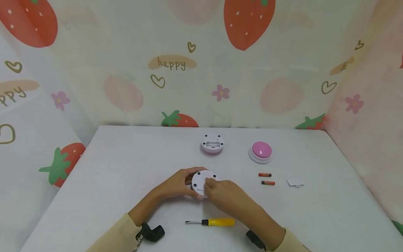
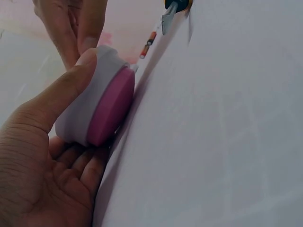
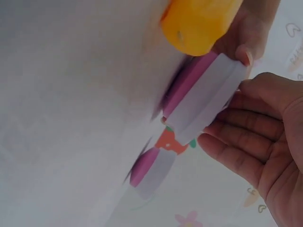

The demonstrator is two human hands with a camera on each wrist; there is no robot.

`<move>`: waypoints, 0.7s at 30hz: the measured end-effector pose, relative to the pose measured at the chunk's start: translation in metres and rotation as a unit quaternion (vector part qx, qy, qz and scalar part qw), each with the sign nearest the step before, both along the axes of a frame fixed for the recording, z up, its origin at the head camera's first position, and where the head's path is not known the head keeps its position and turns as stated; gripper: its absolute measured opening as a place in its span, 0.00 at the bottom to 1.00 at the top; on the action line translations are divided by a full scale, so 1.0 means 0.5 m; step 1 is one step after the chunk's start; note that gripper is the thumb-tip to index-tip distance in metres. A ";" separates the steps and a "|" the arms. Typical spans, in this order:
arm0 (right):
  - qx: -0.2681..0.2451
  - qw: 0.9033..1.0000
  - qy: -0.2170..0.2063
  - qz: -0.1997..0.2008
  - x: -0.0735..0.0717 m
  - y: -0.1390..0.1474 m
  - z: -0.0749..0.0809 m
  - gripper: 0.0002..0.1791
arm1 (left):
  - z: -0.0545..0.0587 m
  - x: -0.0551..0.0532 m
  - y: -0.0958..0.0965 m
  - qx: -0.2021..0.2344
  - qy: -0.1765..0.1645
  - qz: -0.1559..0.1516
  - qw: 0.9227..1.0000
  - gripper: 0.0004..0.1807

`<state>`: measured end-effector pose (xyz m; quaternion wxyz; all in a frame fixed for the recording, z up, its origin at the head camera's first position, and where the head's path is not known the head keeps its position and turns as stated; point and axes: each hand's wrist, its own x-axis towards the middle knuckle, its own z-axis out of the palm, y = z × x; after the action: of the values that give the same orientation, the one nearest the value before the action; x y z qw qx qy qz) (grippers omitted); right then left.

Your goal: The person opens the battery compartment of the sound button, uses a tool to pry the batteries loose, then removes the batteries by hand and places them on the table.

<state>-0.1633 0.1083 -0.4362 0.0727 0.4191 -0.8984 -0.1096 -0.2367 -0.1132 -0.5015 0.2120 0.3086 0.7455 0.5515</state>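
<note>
- White-and-pink round plastic button unit (image 1: 201, 180), lying dome-down near the middle of the white bench (image 1: 126, 168), white underside facing up.
- Left hand (image 1: 176, 183) is gripping the unit's rim, thumb and fingers curled round it.
- Right hand (image 1: 221, 192) is pressing curled fingertips on the underside; whether it is pinching anything, I cannot tell.
- Yellow-handled screwdriver (image 1: 210, 222) is lying just in front of the hands.
- Second upturned unit (image 1: 212, 142) and pink-domed button (image 1: 260, 152) are sitting farther back.
- Two red batteries (image 1: 266, 178) and small white cover piece (image 1: 295, 182) are resting to the right.
</note>
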 end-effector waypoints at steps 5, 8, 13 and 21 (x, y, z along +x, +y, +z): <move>-0.035 0.999 0.012 0.003 -0.001 -0.001 -0.001 0.12 | 0.000 0.003 -0.001 -0.005 0.000 0.002 1.000 0.48; -0.063 0.998 0.021 0.008 -0.004 0.001 -0.002 0.09 | 0.000 0.002 0.000 -0.002 0.002 -0.002 1.000 0.48; -0.088 0.996 0.006 -0.001 -0.004 0.001 0.002 0.10 | 0.000 0.001 0.000 0.002 0.007 -0.007 1.000 0.47; -0.083 0.995 -0.030 -0.034 -0.002 -0.006 0.003 0.17 | -0.001 0.002 0.000 0.003 0.005 -0.007 1.000 0.49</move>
<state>-0.1642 0.1051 -0.4345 0.0768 0.3841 -0.9198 -0.0240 -0.2356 -0.1131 -0.5021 0.2111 0.3170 0.7428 0.5507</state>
